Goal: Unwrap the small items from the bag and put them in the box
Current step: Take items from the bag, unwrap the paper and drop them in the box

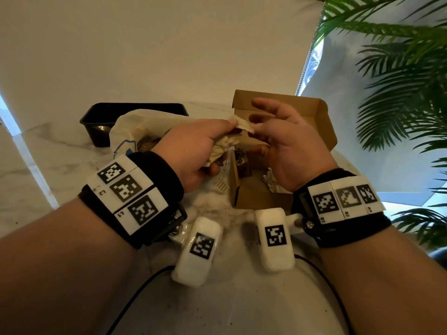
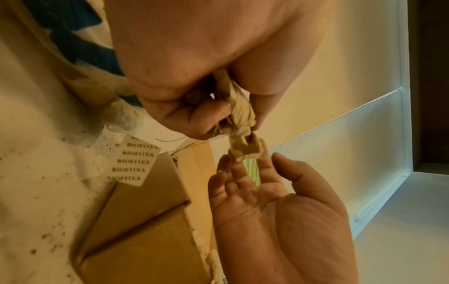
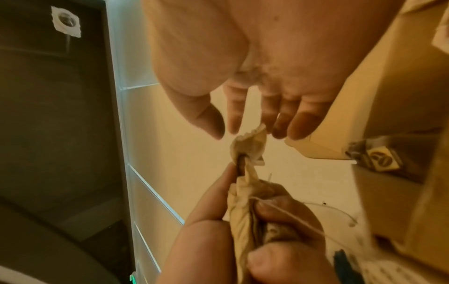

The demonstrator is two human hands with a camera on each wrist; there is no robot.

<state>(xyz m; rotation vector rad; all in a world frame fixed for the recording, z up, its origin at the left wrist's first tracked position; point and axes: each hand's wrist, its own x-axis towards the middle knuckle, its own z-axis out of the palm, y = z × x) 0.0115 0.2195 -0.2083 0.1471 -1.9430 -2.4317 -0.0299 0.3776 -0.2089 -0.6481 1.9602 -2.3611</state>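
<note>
The grip of the left hand (image 1: 193, 151) is closed round a crumpled paper-wrapped item (image 1: 221, 147). Its long axis runs from the palm toward two o'clock, where the free paper tip (image 1: 244, 124) points. The right hand (image 1: 285, 141), fingers relaxed, is met at that tip; whether the tip is pinched cannot be told. The open box (image 1: 324, 131) lies beyond and below, at three o'clock, the bag (image 1: 125, 131) at ten o'clock on the surface (image 1: 48, 151).

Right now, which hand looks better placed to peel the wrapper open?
Probably the right hand: its fingers are free at the wrapper's loose end, while the left hand grips the bundle.
</note>
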